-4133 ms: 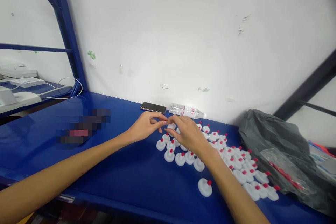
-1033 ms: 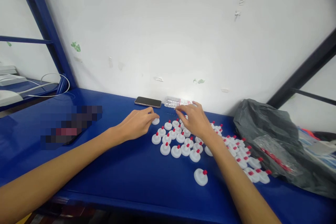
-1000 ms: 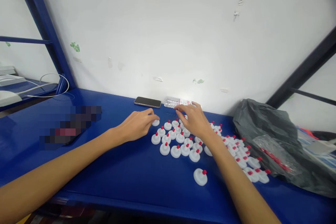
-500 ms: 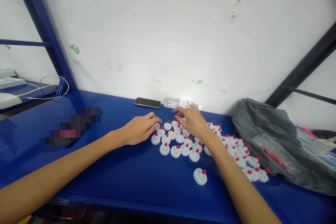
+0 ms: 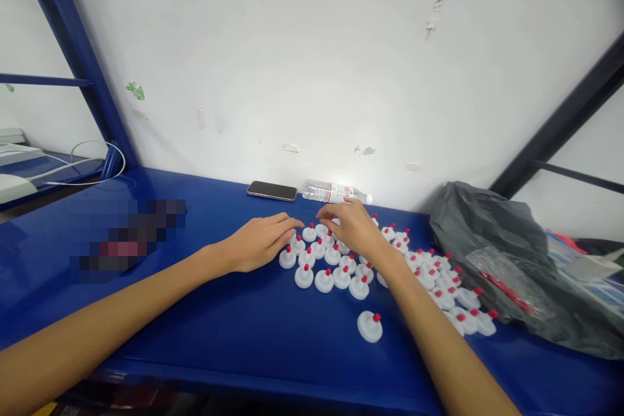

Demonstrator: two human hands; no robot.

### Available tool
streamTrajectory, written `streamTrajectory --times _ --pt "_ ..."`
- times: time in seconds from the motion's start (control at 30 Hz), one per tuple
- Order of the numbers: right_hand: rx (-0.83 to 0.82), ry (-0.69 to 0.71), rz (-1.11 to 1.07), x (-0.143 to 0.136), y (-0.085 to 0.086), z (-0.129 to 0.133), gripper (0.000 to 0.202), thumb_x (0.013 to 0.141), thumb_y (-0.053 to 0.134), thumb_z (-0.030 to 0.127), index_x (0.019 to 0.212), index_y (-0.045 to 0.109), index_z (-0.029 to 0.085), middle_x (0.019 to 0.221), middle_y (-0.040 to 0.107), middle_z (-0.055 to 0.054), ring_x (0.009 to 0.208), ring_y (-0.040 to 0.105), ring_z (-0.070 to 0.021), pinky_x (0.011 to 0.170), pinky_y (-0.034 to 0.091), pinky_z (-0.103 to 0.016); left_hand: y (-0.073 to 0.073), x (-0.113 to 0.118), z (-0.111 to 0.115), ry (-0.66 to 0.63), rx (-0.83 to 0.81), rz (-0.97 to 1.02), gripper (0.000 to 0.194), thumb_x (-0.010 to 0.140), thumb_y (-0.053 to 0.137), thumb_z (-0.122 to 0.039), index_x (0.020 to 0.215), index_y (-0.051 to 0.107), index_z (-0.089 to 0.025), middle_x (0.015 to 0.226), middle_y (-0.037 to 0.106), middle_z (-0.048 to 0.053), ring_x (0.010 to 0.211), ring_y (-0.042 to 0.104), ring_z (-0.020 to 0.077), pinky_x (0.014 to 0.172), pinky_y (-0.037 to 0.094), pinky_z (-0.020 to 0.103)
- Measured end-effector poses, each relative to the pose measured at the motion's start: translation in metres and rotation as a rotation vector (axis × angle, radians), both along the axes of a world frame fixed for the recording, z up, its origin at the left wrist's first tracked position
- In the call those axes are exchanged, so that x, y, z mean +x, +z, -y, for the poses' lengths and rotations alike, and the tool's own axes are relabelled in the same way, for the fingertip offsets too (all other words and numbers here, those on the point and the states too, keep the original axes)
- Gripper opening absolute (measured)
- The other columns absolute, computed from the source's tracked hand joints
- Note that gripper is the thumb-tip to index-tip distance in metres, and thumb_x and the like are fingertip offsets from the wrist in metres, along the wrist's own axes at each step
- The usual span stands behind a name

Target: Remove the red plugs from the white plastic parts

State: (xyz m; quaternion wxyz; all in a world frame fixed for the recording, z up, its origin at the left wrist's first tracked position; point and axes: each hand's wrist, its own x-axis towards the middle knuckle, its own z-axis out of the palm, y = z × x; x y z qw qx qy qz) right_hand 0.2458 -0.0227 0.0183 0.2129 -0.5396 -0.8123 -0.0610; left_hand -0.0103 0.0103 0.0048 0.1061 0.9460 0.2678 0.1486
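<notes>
Many white round caps with red nozzle tips [image 5: 324,280] stand in a loose group on the blue table [image 5: 244,331]. At the group's left edge lies my left hand [image 5: 260,242], fingers stretched out and touching or just beside the nearest caps; one cap is partly hidden by it. Over the back of the group my right hand [image 5: 353,229] hovers with bent fingers, thumb a little apart from the index finger, and nothing visible between them. Its wrist and forearm hide some caps. One single cap [image 5: 370,326] sits apart, closer to the front edge.
Along the wall lie a black phone [image 5: 272,191] and a clear water bottle [image 5: 331,192]. On the right, a dark plastic bag [image 5: 480,221] carries a clear pouch of red pieces [image 5: 507,289]. A blurred-out dark object [image 5: 136,237] lies on the left.
My right hand has shifted slightly left and its fingers are more bent. My left fingers have straightened a little. The caps look unmoved.
</notes>
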Motion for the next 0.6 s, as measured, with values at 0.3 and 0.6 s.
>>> streamTrajectory --times 0.3,0.6 --pt "0.001 0.001 -0.001 -0.0015 0.0002 0.0019 0.014 0.100 0.061 0.023 0.106 0.073 0.024 0.093 0.080 -0.002 0.089 0.074 -0.0214 0.111 0.035 -0.047 0.0053 -0.0002 0.0043 -0.025 -0.047 0.000 0.049 0.111 0.019 -0.044 0.145 0.051 -0.029 0.126 0.062 0.005 0.113 0.062 0.0215 0.100 0.045 0.037" --pt "0.040 -0.025 -0.008 -0.0005 0.0024 0.0038 0.023 0.105 0.052 0.029 0.105 0.074 0.022 0.095 0.080 -0.002 0.086 0.072 -0.0203 0.110 0.035 -0.045 0.0080 -0.0006 0.0093 -0.004 -0.072 -0.012 0.053 0.111 0.015 -0.048 0.148 0.049 -0.031 0.131 0.062 0.005 0.113 0.063 0.0222 0.098 0.047 0.036"
